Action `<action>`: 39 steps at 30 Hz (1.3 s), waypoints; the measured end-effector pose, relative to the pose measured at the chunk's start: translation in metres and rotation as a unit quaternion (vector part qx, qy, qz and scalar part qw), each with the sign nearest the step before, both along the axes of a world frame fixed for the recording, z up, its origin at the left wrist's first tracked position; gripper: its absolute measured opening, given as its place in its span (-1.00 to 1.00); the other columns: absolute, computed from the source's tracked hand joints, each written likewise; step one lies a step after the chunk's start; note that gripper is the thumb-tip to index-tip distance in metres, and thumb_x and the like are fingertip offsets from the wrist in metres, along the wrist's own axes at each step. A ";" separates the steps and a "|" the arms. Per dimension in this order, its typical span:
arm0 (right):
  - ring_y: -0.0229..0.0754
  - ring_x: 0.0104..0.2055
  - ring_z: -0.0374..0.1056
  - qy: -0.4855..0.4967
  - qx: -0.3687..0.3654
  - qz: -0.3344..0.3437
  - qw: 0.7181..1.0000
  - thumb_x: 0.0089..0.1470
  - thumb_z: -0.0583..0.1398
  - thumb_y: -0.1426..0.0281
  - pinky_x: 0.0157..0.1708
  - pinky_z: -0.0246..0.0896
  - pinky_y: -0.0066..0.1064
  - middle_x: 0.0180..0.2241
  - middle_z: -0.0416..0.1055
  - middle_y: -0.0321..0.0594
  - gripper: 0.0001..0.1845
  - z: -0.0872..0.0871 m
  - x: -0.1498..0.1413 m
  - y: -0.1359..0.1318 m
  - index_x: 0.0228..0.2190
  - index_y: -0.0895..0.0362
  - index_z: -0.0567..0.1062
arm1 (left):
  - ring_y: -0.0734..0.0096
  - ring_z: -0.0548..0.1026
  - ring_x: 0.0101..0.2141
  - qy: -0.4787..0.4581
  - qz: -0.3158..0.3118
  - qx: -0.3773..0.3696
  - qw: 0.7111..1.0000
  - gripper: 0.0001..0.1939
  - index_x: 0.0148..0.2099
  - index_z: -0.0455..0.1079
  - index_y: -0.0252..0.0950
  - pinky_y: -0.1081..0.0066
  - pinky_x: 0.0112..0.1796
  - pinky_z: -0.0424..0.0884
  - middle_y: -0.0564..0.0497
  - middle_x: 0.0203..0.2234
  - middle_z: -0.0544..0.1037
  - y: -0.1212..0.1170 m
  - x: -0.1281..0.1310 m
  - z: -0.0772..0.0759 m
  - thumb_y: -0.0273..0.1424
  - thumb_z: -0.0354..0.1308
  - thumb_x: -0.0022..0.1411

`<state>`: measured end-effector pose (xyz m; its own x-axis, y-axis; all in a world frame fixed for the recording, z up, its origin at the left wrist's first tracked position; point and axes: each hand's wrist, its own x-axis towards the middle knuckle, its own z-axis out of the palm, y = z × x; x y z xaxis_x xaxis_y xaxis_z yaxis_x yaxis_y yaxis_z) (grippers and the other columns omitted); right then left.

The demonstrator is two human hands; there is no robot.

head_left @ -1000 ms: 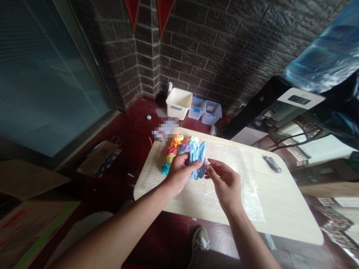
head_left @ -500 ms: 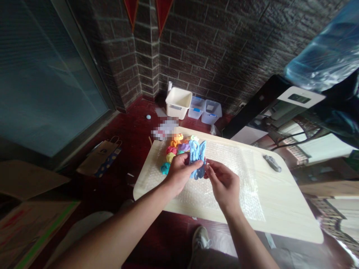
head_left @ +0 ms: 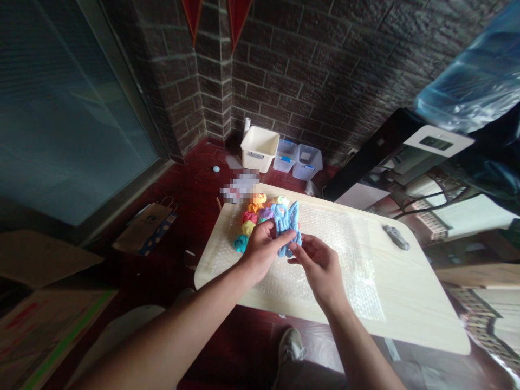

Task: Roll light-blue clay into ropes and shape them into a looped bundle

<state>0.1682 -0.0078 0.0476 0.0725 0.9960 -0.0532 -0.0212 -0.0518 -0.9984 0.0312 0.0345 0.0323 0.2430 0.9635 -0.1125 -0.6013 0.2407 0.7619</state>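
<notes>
A light-blue modelling clay piece [head_left: 293, 215] of looped strands is held up above the table. My left hand [head_left: 262, 250] grips it from the left, with the thumb across its front. At its lower right edge, the thumb and fingers of my right hand [head_left: 320, 266] pinch the clay. Just behind my left hand lie several crumpled soft lumps, among them a teal lump [head_left: 240, 244], a yellow lump [head_left: 247, 227], a red lump [head_left: 249, 216] and an orange lump [head_left: 255, 207]. My hands partly hide the lumps and the back of the blue piece.
Bubble wrap [head_left: 345, 271] covers much of the pale table [head_left: 422, 309]. A grey lump [head_left: 395, 237] rests near the table's right end. Beyond the far edge stand a cream bin [head_left: 260, 157] and clear boxes [head_left: 306, 165]. Paper bags [head_left: 142, 227] are on the floor at left.
My right hand has moved slightly left and its fingers now lap over the lower part of the blue clay piece. The piece has turned a little. My left hand keeps its hold.
</notes>
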 end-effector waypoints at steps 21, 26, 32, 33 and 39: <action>-0.20 -0.40 0.40 0.034 -0.031 -0.036 0.998 -0.13 0.57 0.13 -0.32 0.34 -0.35 -0.46 0.58 -0.22 -0.62 0.000 0.010 0.004 -0.40 0.14 0.68 | 0.26 0.65 -0.22 0.076 -0.172 0.049 0.981 -0.61 -0.16 0.59 -0.41 0.29 -0.07 0.53 -0.15 -0.22 0.71 -0.001 -0.007 0.004 -0.39 0.57 -0.04; -0.24 -0.44 0.36 0.064 -0.031 -0.063 0.996 -0.07 0.55 0.13 -0.34 0.32 -0.36 -0.47 0.57 -0.23 -0.64 -0.005 0.012 0.004 -0.39 0.15 0.68 | 0.24 0.67 -0.20 0.042 -0.172 0.078 0.981 -0.70 -0.17 0.55 -0.38 0.32 -0.08 0.53 -0.13 -0.23 0.71 0.002 -0.007 -0.001 -0.43 0.50 0.05; -0.22 -0.45 0.37 0.028 -0.023 -0.070 0.997 -0.05 0.53 0.11 -0.37 0.34 -0.35 -0.50 0.54 -0.22 -0.63 -0.003 0.011 0.004 -0.42 0.15 0.66 | 0.26 0.67 -0.26 0.074 -0.156 0.085 0.981 -0.75 -0.25 0.51 -0.37 0.32 -0.12 0.54 -0.12 -0.28 0.70 0.002 -0.005 -0.002 -0.44 0.49 0.06; -0.22 -0.45 0.38 0.020 -0.021 -0.071 0.997 -0.06 0.54 0.10 -0.36 0.35 -0.34 -0.50 0.55 -0.21 -0.62 -0.003 0.011 0.004 -0.42 0.15 0.66 | 0.25 0.67 -0.25 0.074 -0.155 0.083 0.982 -0.74 -0.23 0.52 -0.37 0.31 -0.11 0.55 -0.12 -0.28 0.70 0.002 -0.006 -0.001 -0.43 0.49 0.06; -0.21 -0.43 0.41 0.024 -0.038 -0.074 0.996 -0.11 0.55 0.08 -0.35 0.39 -0.35 -0.46 0.58 -0.20 -0.58 0.000 0.010 0.004 -0.42 0.16 0.66 | 0.23 0.67 -0.20 0.081 -0.142 0.080 0.983 -0.69 -0.13 0.57 -0.39 0.31 -0.09 0.54 -0.16 -0.22 0.71 0.002 -0.008 0.003 -0.33 0.48 0.14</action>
<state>0.1780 -0.0039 0.0472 0.2136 0.9676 -0.1345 -0.0812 -0.1196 -0.9895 0.0232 0.0361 0.0353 0.4965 0.8677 -0.0236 -0.3947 0.2499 0.8842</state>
